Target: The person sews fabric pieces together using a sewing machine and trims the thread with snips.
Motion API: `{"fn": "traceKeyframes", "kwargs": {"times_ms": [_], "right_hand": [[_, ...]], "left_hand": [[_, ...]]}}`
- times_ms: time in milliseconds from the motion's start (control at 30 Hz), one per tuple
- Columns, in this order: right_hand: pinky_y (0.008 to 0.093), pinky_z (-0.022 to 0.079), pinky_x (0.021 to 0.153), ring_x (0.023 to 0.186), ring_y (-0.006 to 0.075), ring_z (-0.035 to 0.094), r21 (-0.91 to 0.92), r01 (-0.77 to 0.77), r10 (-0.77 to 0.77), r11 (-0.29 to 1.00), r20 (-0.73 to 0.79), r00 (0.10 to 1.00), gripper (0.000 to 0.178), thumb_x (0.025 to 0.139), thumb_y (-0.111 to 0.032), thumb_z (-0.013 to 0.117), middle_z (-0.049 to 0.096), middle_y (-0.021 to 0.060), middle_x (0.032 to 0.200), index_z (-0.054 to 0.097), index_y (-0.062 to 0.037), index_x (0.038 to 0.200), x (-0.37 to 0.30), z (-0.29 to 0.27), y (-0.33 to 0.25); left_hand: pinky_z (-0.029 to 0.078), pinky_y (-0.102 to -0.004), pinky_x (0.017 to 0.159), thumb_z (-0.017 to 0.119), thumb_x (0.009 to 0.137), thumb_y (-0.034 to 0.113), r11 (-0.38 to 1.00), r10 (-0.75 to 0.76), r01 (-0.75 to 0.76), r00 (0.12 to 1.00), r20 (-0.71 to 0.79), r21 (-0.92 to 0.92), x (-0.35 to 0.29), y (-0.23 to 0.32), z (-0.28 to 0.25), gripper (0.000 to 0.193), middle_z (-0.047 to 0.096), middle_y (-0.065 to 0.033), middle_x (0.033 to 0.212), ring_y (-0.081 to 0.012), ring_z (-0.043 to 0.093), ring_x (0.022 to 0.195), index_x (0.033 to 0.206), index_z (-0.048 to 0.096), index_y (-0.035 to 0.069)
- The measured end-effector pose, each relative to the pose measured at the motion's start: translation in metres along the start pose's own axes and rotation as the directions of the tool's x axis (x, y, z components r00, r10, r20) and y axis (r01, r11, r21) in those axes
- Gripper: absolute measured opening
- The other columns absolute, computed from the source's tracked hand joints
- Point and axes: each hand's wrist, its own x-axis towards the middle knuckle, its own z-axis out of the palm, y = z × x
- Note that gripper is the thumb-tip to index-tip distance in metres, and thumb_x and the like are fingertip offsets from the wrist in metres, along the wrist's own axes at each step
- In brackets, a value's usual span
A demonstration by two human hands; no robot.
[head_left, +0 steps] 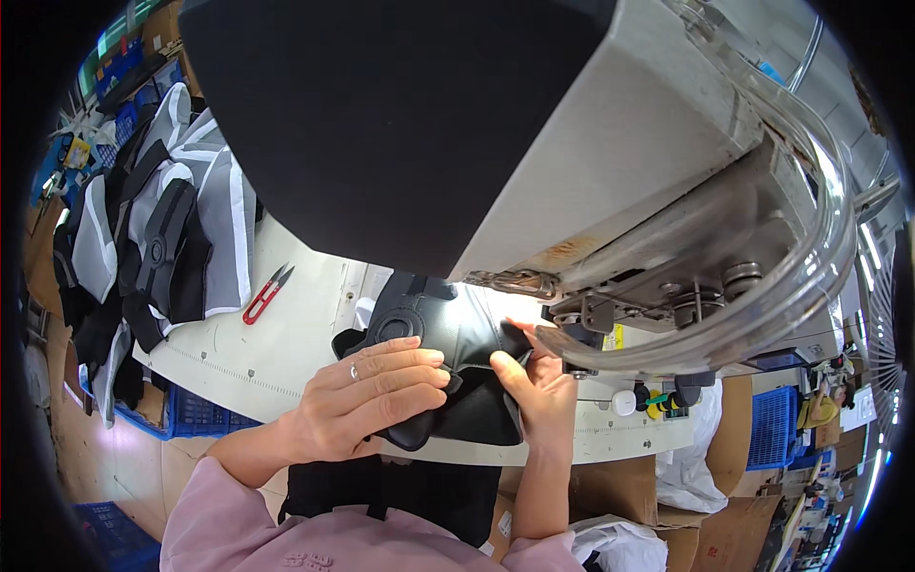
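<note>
A glossy black sewn piece, leather-like (462, 324), lies under the sewing machine head (658, 276), with a round stitched ring on its left part and a loose flap folded toward me. My left hand (376, 389), wearing a ring, rests across its left side with fingers stretched out side by side; the thumb is mostly hidden. On the right edge my right hand (541, 391) pinches the piece, thumb on top and the other fingers largely hidden. The needle area is partly blocked from sight by the machine and a clear tube (829, 257).
Red-handled thread snips (268, 294) lie on the white table (224, 357), left of my hands. A heap of grey and black sewn pieces (172, 219) hangs at the far left. Small bobbins (656, 402) sit at right. Blue crates (205, 412) and cardboard boxes (610, 481) stand below.
</note>
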Motion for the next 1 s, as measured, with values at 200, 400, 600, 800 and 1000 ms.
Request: {"fn": "traceKeyframes", "kwargs": {"times_ms": [200, 400, 600, 800, 1000], "right_hand": [[0.0247, 0.039, 0.060, 0.064, 0.0059, 0.048, -0.504, 0.255, -0.229, 0.825, 0.116, 0.967, 0.032, 0.097, 0.007, 0.054, 0.073, 0.0012, 0.084, 0.080, -0.0074, 0.106, -0.011, 0.003, 0.000], [0.0321, 0.047, 0.067, 0.071, 0.0227, 0.058, -0.620, 0.534, -0.390, 0.575, 0.367, 0.845, 0.041, 0.092, 0.007, 0.057, 0.064, 0.0113, 0.089, 0.079, -0.0157, 0.117, -0.005, 0.002, -0.012], [0.0343, 0.053, 0.073, 0.085, 0.0287, 0.067, -0.669, 0.529, -0.339, 0.522, 0.406, 0.848, 0.045, 0.091, 0.006, 0.059, 0.066, 0.0165, 0.103, 0.079, -0.0204, 0.121, -0.005, 0.000, -0.018], [0.0378, 0.053, 0.074, 0.085, 0.0320, 0.066, -0.682, 0.495, -0.278, 0.538, 0.411, 0.868, 0.041, 0.089, 0.006, 0.059, 0.068, 0.0163, 0.100, 0.080, -0.0171, 0.116, -0.002, -0.005, -0.022], [0.0450, 0.052, 0.074, 0.086, 0.0386, 0.064, -0.683, 0.453, -0.250, 0.572, 0.381, 0.890, 0.025, 0.082, 0.005, 0.062, 0.068, 0.0166, 0.098, 0.074, -0.0047, 0.102, 0.005, -0.011, -0.014]], "left_hand": [[0.052, -0.0484, 0.110, 0.065, 0.078, -0.003, 0.999, -0.035, 0.035, 0.999, -0.020, 0.011, -0.004, 0.000, 0.003, 0.036, 0.075, -0.0133, 0.116, -0.0328, 0.071, 0.116, 0.114, 0.073, -0.001], [0.052, -0.0487, 0.110, 0.064, 0.074, -0.009, 0.982, -0.163, 0.158, 0.986, -0.039, -0.098, -0.007, 0.001, 0.003, 0.040, 0.076, -0.0118, 0.115, -0.0324, 0.070, 0.119, 0.112, 0.074, 0.001], [0.053, -0.0475, 0.110, 0.055, 0.059, -0.012, 0.989, -0.109, 0.107, 0.994, -0.016, -0.098, -0.004, -0.002, -0.001, 0.053, 0.076, -0.0125, 0.112, -0.0323, 0.071, 0.117, 0.108, 0.074, -0.001], [0.052, -0.0474, 0.111, 0.050, 0.054, -0.011, 0.996, -0.071, 0.071, 0.997, -0.003, -0.060, -0.004, -0.004, -0.001, 0.060, 0.076, -0.0126, 0.112, -0.0323, 0.070, 0.117, 0.108, 0.074, -0.002], [0.052, -0.0470, 0.111, 0.050, 0.054, -0.011, 0.997, -0.070, 0.070, 0.997, 0.008, 0.008, 0.000, -0.010, -0.002, 0.062, 0.075, -0.0125, 0.114, -0.0328, 0.069, 0.118, 0.111, 0.073, 0.000]]}}
